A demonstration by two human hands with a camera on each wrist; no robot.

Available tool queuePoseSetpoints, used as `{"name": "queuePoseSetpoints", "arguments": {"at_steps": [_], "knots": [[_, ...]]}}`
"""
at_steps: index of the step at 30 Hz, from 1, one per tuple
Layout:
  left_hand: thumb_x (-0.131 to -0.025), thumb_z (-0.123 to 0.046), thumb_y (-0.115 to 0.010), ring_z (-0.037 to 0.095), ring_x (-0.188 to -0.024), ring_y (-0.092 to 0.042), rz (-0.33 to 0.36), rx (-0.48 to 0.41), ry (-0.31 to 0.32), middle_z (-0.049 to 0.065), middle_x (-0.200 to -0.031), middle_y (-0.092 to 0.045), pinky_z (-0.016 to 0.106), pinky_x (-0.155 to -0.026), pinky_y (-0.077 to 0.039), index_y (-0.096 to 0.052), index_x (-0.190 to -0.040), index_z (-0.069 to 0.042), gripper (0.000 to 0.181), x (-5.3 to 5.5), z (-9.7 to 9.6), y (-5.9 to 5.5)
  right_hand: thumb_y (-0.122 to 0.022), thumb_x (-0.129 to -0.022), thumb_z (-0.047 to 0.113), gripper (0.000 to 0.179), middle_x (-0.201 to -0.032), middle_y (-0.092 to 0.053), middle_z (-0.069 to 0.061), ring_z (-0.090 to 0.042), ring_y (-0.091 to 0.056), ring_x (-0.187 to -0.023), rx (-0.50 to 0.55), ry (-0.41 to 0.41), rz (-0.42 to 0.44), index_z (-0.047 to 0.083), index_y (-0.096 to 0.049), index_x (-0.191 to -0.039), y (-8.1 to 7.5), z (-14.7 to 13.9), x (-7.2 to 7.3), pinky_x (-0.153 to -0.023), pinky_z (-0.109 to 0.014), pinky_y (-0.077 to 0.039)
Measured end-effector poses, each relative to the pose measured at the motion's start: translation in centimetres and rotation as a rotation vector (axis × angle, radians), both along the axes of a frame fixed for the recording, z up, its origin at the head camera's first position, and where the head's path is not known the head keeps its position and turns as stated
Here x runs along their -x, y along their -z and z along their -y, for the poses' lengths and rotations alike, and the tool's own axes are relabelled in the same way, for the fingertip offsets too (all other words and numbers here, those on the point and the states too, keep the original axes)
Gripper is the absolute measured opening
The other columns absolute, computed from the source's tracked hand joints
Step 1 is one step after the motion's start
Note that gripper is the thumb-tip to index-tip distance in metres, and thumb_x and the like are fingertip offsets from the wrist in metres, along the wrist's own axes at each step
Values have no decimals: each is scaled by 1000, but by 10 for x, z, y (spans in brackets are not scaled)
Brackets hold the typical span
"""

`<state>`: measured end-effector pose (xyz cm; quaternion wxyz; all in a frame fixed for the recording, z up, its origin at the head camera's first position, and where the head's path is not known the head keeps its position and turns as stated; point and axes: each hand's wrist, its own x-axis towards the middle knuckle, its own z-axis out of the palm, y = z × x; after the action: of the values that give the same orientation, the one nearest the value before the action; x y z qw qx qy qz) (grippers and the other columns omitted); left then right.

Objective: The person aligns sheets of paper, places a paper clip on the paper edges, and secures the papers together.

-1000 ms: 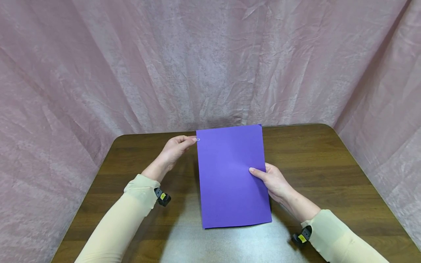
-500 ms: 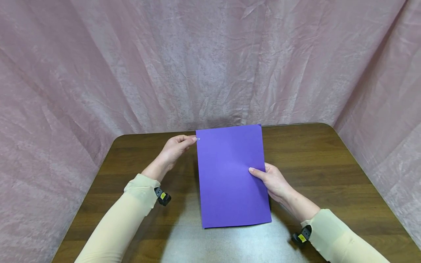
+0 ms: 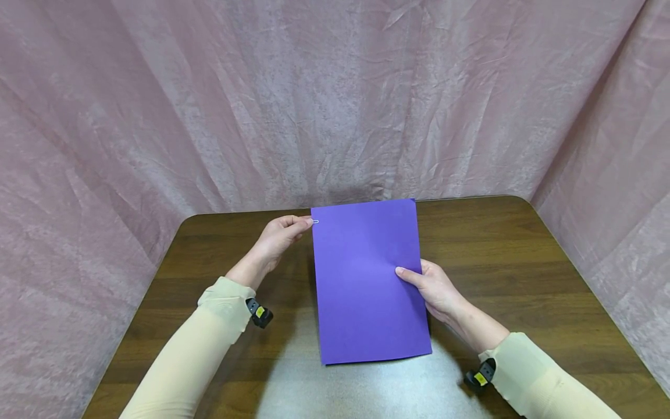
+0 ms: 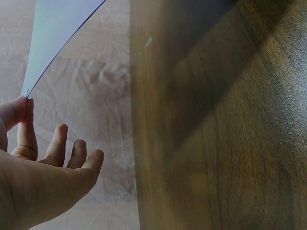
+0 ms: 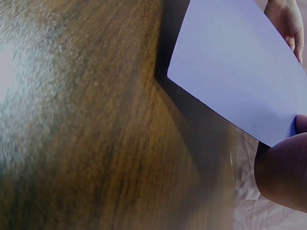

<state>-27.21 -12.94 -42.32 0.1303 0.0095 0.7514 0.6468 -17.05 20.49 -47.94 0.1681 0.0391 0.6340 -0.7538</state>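
Note:
In the head view a purple sheet of paper [image 3: 366,291] is held up over the table; whether it is one sheet or a stack I cannot tell. My right hand [image 3: 439,291] grips its right edge, thumb on the front face and the other fingers behind. At the upper left edge, thumb and forefinger of my left hand [image 3: 277,235] pinch a small white paper clip [image 3: 316,222], which sits over the paper's edge. The left wrist view shows the clip [image 4: 28,93] at the fingertips, with the remaining left fingers [image 4: 57,143] loosely spread.
Below the paper is a brown wood-grain table [image 3: 209,256] with a bright glare patch near its front. Pink curtains [image 3: 314,105] hang behind and at both sides. A small black camera is strapped to each wrist.

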Motion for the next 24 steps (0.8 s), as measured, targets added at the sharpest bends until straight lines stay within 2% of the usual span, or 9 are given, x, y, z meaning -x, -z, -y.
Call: {"name": "queuePoseSetpoints", "arguments": {"at_steps": [6,14,16,19,22,24], "knots": [[-97,-27,-72,15,-96,-54,9,-32,-15,6,-137,-65,50,-112,-34,-66,-91,-11,18,0,0,1,-65,-101,16,27,-90,-76,-6,-20,-73,-79,-1,-4,-2,2,-60,-124,-1,0,0,-69,-37,-61],[-97,-25,-72,15,-91,-54,20,-43,-24,6,-134,-67,49,-113,-36,-69,-90,-12,16,0,2,1,-66,-101,16,26,-89,-75,-5,-19,-73,-79,4,-18,-11,1,-61,-122,-2,0,-1,-70,-36,-60],[-97,-26,-73,17,-90,-54,23,-38,-27,3,-127,-69,47,-110,-37,-71,-94,-9,17,0,2,0,-66,-101,16,25,-89,-75,-5,-19,-73,-79,6,-17,-9,1,-62,-121,-2,0,-1,-70,-36,-60],[-96,-28,-74,18,-89,-54,26,-22,-28,-2,-109,-69,40,-100,-42,-73,-99,-7,21,1,3,0,-66,-101,16,26,-89,-75,-5,-19,-73,-79,4,-22,-13,0,-61,-121,-2,0,0,-70,-36,-60],[-95,-29,-75,19,-87,-53,36,-21,-31,-3,-91,-63,35,-90,-41,-74,-97,-8,21,1,4,0,-66,-101,16,28,-90,-75,-5,-20,-73,-80,-2,-30,-20,-1,-61,-122,-2,0,0,-71,-37,-60],[-94,-28,-76,20,-87,-53,47,-30,-33,-4,-87,-61,34,-86,-40,-74,-92,-10,18,0,5,0,-66,-101,16,28,-90,-75,-6,-20,-73,-79,-7,-33,-19,-1,-61,-122,-2,0,0,-70,-37,-60]]}}
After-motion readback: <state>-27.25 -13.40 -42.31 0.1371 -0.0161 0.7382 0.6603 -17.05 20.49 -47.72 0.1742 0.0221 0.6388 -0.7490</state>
